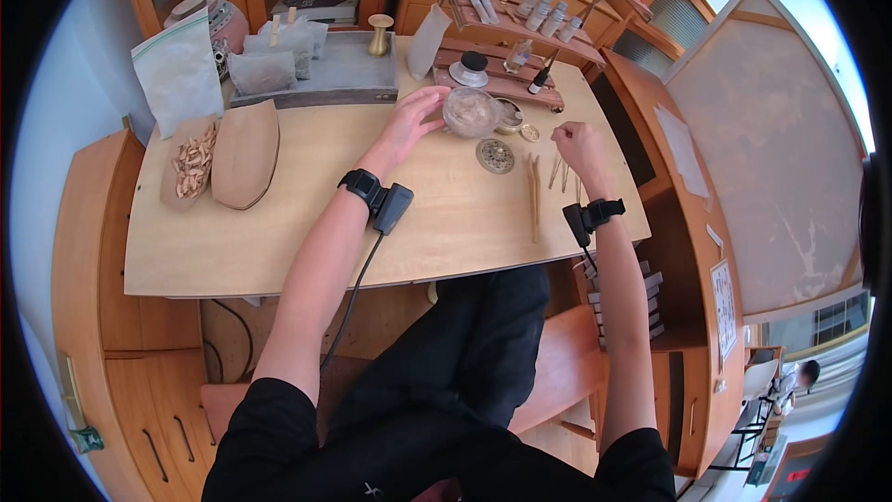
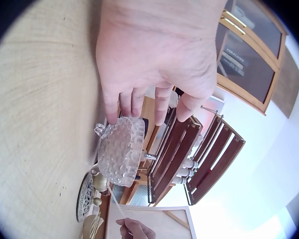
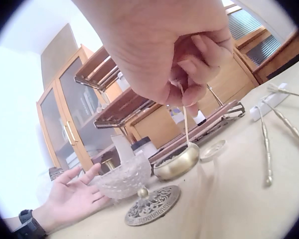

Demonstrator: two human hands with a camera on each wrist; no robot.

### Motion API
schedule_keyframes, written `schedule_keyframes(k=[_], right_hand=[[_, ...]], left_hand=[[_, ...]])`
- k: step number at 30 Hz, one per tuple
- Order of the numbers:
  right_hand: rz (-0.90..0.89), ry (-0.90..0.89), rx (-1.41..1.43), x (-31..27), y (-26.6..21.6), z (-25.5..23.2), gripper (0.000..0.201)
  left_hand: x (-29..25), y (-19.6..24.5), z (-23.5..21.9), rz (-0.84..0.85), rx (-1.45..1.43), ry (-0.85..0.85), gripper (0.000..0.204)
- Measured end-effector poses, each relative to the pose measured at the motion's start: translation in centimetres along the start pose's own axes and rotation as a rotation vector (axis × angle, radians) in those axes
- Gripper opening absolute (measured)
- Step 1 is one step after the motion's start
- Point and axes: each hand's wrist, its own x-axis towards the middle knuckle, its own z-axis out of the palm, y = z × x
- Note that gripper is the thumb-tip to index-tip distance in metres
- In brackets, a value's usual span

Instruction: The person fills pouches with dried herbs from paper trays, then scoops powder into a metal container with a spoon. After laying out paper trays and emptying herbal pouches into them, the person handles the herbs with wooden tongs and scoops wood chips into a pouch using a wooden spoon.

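My left hand (image 1: pixel 415 121) is beside a textured glass bowl (image 1: pixel 471 113) of greyish powder. Its fingers extend toward the bowl, fingertips right at its side in the left wrist view. My right hand (image 3: pixel 189 64) pinches a thin metal tool (image 3: pixel 186 119) between thumb and fingers. The tool slants down to the rim of a small round brass incense burner (image 3: pixel 179 165), which stands right of the glass bowl; the tool's lower end is hidden there. In front of both lies a pierced brass lid (image 3: pixel 157 204) with a knob. A small brass disc (image 1: pixel 530 133) lies beside the burner.
Wooden tongs (image 1: pixel 534 200) and slim metal tools (image 3: pixel 266 149) lie at the right. A wooden rack (image 1: pixel 520 37) with small bottles stands behind. At the left are a grey tray (image 1: pixel 348 84) with bags, a paper holder of wood chips (image 1: pixel 193 163), and a white pouch (image 1: pixel 177 84).
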Motion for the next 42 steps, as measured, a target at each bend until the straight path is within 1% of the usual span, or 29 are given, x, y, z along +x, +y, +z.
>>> schedule_keyframes(k=[2,5,7,9,10,12,13,15,16,18,19,21,22,24,28,33,37,39,42], right_hand=[[0.026,-0.007,-0.002,-0.2,-0.3,0.6,0.023],[0.02,0.022,-0.01,0.5,-0.5,2.2,0.024],[0.015,-0.008,-0.012,1.3,0.6,3.8,0.027],[0.043,-0.093,0.13,1.7,0.8,4.7,0.027],[0.041,-0.094,0.131,1.7,1.0,5.1,0.027],[0.041,-0.097,0.249,1.3,0.7,5.2,0.027],[0.042,-0.1,0.248,1.1,0.7,5.1,0.027],[0.255,-0.246,0.401,0.5,-0.8,3.6,0.026],[0.256,-0.246,0.401,0.5,-0.9,3.5,0.026],[0.408,-0.36,0.607,0.6,-0.8,3.2,0.025],[0.407,-0.359,0.607,0.5,-1.0,3.0,0.025],[0.463,-0.37,0.749,0.4,-0.5,2.9,0.023],[0.463,-0.37,0.749,0.5,-0.3,2.8,0.023],[0.516,-0.381,0.803,0.5,0.1,2.6,0.02],[0.539,-0.361,0.818,0.4,1.1,2.0,0.018],[0.491,-0.319,0.829,0.2,0.9,0.1,0.018],[0.451,-0.319,0.843,0.3,-0.2,-1.4,0.018],[0.38,-0.328,0.845,0.0,-1.7,-2.2,0.018],[0.346,-0.326,0.797,-0.2,-3.9,-2.5,0.02]], left_hand=[[-0.1,0.1,0.0,-0.003,0.003,-0.004,0.034],[-0.1,0.2,0.3,-0.002,0.017,0.005,0.033],[-0.1,0.2,0.1,-0.009,0.018,0.007,0.033],[-0.1,0.2,0.1,-0.007,0.01,0.006,0.034],[-0.1,0.2,0.1,-0.006,-0.002,0.006,0.034],[-0.2,0.3,0.2,-0.002,0.001,0.003,0.034],[-0.3,0.3,0.2,-0.001,0.004,-0.003,0.033],[-0.3,0.3,0.4,-0.003,0.004,0.008,0.034],[-0.2,0.3,0.4,-0.001,0.007,0.018,0.034],[-0.1,0.1,0.2,-0.003,-0.004,0.012,0.034],[0.0,0.1,0.1,-0.005,-0.014,0.005,0.034],[0.0,0.1,0.0,-0.002,-0.012,0.005,0.034],[0.0,0.1,0.0,-0.001,-0.01,0.005,0.034],[-0.1,0.2,0.2,0.001,-0.009,0.004,0.033],[-0.1,0.1,0.2,0.001,-0.006,0.009,0.033],[-0.2,0.3,0.4,-0.002,-0.005,0.004,0.033],[-0.2,0.2,0.2,0.002,0.003,0.003,0.033],[-0.1,0.2,0.2,0.001,0.005,0.006,0.033],[-0.1,0.2,0.2,-0.001,0.004,0.006,0.034]])
